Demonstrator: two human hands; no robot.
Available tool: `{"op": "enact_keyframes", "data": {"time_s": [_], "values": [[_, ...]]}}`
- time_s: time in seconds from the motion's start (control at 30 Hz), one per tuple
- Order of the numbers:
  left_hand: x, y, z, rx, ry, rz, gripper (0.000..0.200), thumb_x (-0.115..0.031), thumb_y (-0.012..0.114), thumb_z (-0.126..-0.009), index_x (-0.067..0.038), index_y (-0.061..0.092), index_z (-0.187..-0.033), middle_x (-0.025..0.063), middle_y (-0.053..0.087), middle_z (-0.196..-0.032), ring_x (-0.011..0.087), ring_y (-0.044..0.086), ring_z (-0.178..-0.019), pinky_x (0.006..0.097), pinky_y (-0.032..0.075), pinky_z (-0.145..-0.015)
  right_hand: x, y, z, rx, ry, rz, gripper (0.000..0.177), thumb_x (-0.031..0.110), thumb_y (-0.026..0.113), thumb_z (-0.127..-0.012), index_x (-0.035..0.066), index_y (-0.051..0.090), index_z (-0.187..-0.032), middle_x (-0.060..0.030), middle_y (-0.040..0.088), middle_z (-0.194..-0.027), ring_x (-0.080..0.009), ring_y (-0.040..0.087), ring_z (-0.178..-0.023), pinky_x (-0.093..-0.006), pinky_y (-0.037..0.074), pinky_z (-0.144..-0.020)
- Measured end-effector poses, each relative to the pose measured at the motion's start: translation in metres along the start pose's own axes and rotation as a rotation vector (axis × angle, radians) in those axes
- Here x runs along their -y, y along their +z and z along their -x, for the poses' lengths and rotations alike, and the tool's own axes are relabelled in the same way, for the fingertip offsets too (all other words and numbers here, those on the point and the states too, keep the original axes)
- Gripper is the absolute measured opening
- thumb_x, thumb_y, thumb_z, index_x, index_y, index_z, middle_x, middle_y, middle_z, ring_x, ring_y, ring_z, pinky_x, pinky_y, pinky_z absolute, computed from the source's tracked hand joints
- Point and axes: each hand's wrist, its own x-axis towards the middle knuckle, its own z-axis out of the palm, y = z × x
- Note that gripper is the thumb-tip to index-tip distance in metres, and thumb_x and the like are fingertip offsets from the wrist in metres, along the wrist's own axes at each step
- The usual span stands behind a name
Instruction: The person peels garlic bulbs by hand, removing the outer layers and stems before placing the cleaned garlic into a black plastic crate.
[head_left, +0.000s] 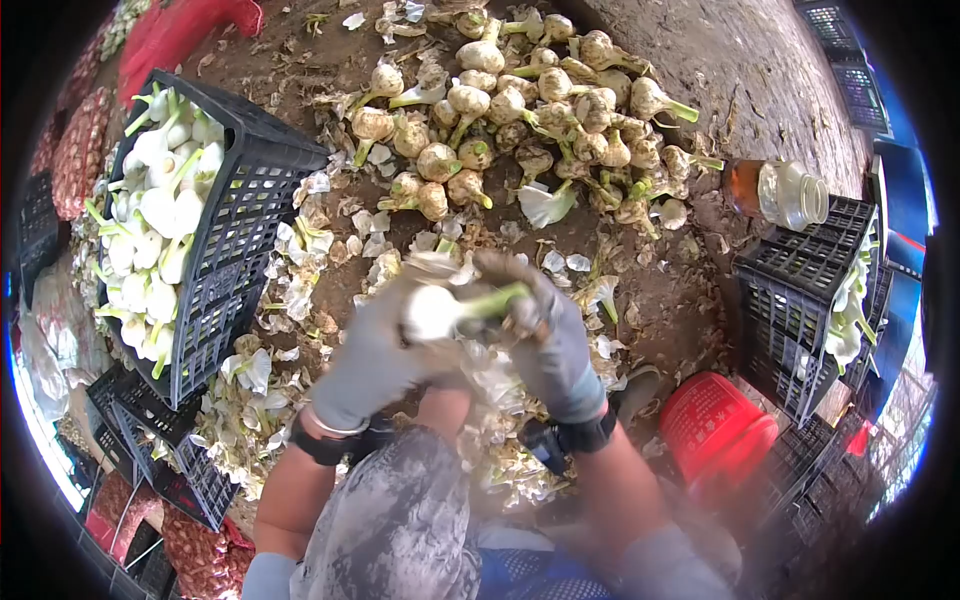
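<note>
A peeled white garlic bulb (432, 313) with a green stem is held out in front of me, stem pointing right. My left hand (385, 340), in a grey glove, is closed around the bulb. My right hand (545, 340), gloved too, has its fingers curled at the stem end; motion smears the fingertips of both hands. Beyond them lies a heap of unpeeled garlic bulbs (560, 110) with brown, soil-stained skins. Loose garlic skins (290, 280) litter the ground around and below my hands.
At left, a tilted black crate (250, 190) is full of peeled garlic. Another black crate (800, 290) stands at right, near a glass jar (790, 195) of amber liquid and a red bucket (715, 425). Red mesh sacks (85, 150) lie at far left.
</note>
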Motion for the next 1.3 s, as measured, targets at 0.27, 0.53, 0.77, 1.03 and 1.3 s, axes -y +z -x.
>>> {"op": "enact_keyframes", "data": {"time_s": [0.27,0.53,0.77,1.03,1.3], "values": [[-0.038,-0.119,0.050,-0.302,0.582,1.610,0.069,-0.007,0.061,-0.085,0.003,0.032,-0.147,0.0101,0.052,-0.126,0.0171,0.051,-0.097,0.0289,0.048,-0.082,-0.052,0.030,-0.141,-0.015,-0.563,1.334,0.042,0.011,0.074,-0.077,0.007,0.064,-0.118,-0.0130,0.062,-0.118,-0.0347,0.061,-0.106,-0.0383,0.052,-0.088],[0.007,-0.053,0.012,-0.508,-0.003,0.201,0.030,-0.019,0.067,-0.090,-0.003,0.062,-0.115,0.0018,0.061,-0.091,0.0130,0.057,-0.077,0.0286,0.049,-0.068,-0.092,0.011,-0.112,-0.212,-0.394,1.020,0.018,0.018,0.076,-0.077,0.005,0.065,-0.082,-0.0123,0.062,-0.083,-0.0303,0.062,-0.082,-0.0370,0.053,-0.073],[0.039,0.023,-0.026,-0.340,0.304,-0.458,0.049,-0.018,0.079,-0.077,0.000,0.056,-0.116,0.0199,0.059,-0.105,0.0401,0.061,-0.097,0.0429,0.051,-0.084,-0.062,0.014,-0.040,-0.459,0.134,0.033,0.040,0.033,0.070,-0.094,0.003,0.056,-0.073,-0.0005,0.050,-0.057,-0.0149,0.042,-0.051,-0.0314,0.040,-0.054],[0.031,0.022,-0.016,-0.159,0.033,-0.033,0.050,-0.017,0.074,-0.087,0.000,0.052,-0.128,0.0091,0.063,-0.110,0.0164,0.061,-0.098,0.0320,0.051,-0.084,-0.053,0.001,-0.021,-0.299,-0.121,0.489,0.040,0.022,0.070,-0.095,0.004,0.045,-0.069,0.0042,0.037,-0.064,-0.0065,0.032,-0.065,-0.0271,0.031,-0.055],[0.046,0.019,-0.025,-0.016,-0.060,0.230,0.052,-0.019,0.068,-0.094,0.001,0.046,-0.137,0.0012,0.058,-0.099,0.0072,0.053,-0.087,0.0241,0.048,-0.078,-0.031,-0.002,-0.018,-0.157,0.117,0.110,0.027,0.011,0.070,-0.093,0.000,0.067,-0.118,-0.0007,0.069,-0.098,-0.0074,0.060,-0.088,-0.0230,0.050,-0.082]]}}
